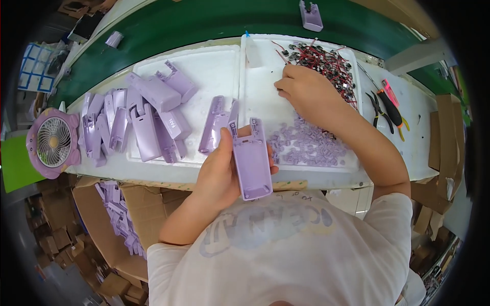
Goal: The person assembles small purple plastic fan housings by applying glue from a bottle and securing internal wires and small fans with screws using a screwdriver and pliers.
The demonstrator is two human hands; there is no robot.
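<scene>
My left hand point(217, 176) is wrapped round a pale purple plastic housing half point(253, 166), its hollow inside turned up and its forked end pointing away from me. My right hand point(312, 97) is over the right white tray point(255, 92), beside a heap of small circuit parts with red and black wires point(326, 58). Its fingers are curled together, and what they hold, if anything, is hidden. Below that hand lies a spread of small purple plastic pieces point(306, 145). Another purple housing half point(213, 125) rests just beyond my left hand.
Several purple housings point(145, 132) are piled on the left tray, with a purple fan point(52, 142) beside them. Pliers point(380, 112) and a screwdriver point(390, 108) lie at the right. A cardboard box point(97, 219) of purple parts stands below the table's front edge.
</scene>
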